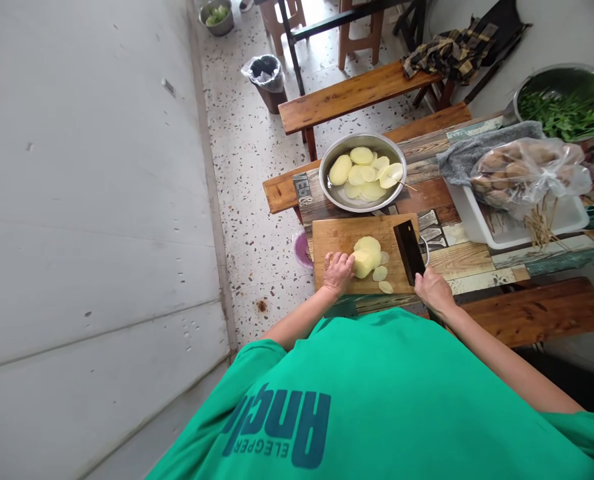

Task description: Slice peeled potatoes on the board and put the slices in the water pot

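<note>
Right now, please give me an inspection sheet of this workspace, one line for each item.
Surface: patterned table with a wooden cutting board on it.
Job's things: peeled potato and loose slices on the board; cleaver.
Clutter: metal bowl of potato slices; white tray with bagged potatoes; basin of greens.
Grippers: left hand steadies the potato; right hand grips the cleaver.
Cables: nothing seen.
Surroundings: wooden benches, bin, terrazzo floor, white wall.

Plain canteen-style kitchen, terrazzo floor [247,167], wooden benches [347,93], steel bowl [362,171] of peeled potatoes, cutting board [341,237]
</note>
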Demonstrator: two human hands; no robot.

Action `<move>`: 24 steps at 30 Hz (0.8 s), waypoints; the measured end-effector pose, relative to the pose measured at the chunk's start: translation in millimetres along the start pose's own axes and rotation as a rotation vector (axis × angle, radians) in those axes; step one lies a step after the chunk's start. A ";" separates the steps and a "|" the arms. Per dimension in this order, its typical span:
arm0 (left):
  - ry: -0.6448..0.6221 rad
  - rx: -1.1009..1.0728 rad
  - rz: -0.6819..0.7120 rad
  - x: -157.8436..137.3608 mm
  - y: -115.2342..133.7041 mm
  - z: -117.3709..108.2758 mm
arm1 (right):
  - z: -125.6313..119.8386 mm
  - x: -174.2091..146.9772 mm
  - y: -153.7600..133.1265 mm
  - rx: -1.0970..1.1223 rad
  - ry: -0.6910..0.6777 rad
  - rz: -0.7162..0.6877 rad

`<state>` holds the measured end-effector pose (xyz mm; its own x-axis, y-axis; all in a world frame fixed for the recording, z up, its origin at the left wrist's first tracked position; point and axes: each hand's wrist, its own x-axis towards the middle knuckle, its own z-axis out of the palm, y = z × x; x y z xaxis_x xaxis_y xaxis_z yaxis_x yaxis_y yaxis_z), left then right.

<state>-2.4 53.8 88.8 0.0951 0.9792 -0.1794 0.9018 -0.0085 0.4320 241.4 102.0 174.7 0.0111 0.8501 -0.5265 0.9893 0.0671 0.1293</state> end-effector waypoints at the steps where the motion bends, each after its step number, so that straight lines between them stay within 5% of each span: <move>1: -0.004 0.003 0.013 -0.1 -0.4 0.6 | 0.1 0.1 -0.2 -0.002 0.000 0.003; 24: 0.034 0.034 -0.011 4.3 -3.3 4.6 | 1.1 -1.0 -1.9 -0.009 0.014 0.020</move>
<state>-3.0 57.1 82.6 0.0715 0.9856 -0.1532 0.9165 -0.0043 0.4000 239.7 100.4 174.1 0.0288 0.8583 -0.5123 0.9876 0.0547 0.1473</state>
